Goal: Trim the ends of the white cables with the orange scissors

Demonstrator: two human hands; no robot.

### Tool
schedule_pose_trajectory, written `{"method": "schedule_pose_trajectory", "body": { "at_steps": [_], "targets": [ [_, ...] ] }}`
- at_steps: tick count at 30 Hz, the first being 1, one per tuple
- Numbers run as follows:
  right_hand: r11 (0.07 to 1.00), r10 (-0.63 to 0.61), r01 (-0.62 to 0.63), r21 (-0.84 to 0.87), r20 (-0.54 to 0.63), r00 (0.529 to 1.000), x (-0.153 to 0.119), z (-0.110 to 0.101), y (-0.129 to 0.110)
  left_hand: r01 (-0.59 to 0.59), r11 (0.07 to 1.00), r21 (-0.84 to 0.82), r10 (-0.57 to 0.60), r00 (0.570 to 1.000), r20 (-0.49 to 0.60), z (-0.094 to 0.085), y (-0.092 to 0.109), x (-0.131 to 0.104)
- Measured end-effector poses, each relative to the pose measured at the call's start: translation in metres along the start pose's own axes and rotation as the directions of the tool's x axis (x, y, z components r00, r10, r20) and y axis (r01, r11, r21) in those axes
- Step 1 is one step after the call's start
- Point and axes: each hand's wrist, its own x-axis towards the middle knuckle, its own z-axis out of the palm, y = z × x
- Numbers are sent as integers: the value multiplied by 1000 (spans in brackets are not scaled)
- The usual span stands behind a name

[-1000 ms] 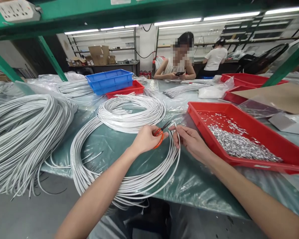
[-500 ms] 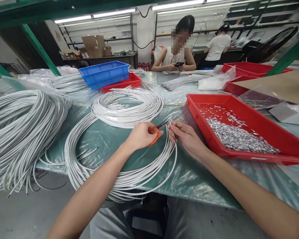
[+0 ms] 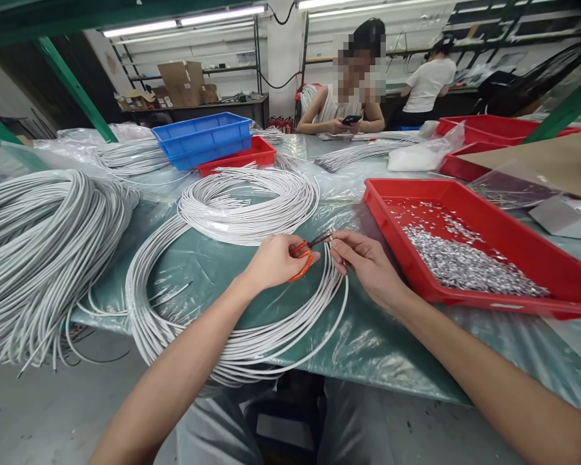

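My left hand [image 3: 277,261] is closed round the orange handles of a pair of scissors [image 3: 302,263]. Their dark blades point right and reach the fingertips of my right hand [image 3: 363,261]. That hand pinches the end of a white cable [image 3: 345,294], which curves down and left into a loose coil [image 3: 266,352] lying in front of me. What exactly sits between the blades is too small to make out. Just beyond, a second coil of white cable [image 3: 252,226] rests on the plastic-covered table [image 3: 368,349].
A red tray [image 3: 484,298] of small shiny metal pieces [image 3: 465,265] stands right of my hands. Thick cable bundles [image 3: 39,258] hang over the left edge. A blue bin [image 3: 203,142] sits farther back. Across the table a person [image 3: 353,103] holds a phone; another person [image 3: 430,81] faces away.
The view has shifted slightly. The scissor blades look closer together and lie by the right fingertips. Both hands keep nearly the same place and grip.
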Motion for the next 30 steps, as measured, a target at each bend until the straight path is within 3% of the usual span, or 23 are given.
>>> {"method": "schedule_pose_trajectory", "body": {
  "at_steps": [30],
  "targets": [
    [998, 25, -26, 58, 4, 1000, -1, -1, 2, -19, 998, -62, 21, 999, 25, 0, -2, 0]
  ]
}}
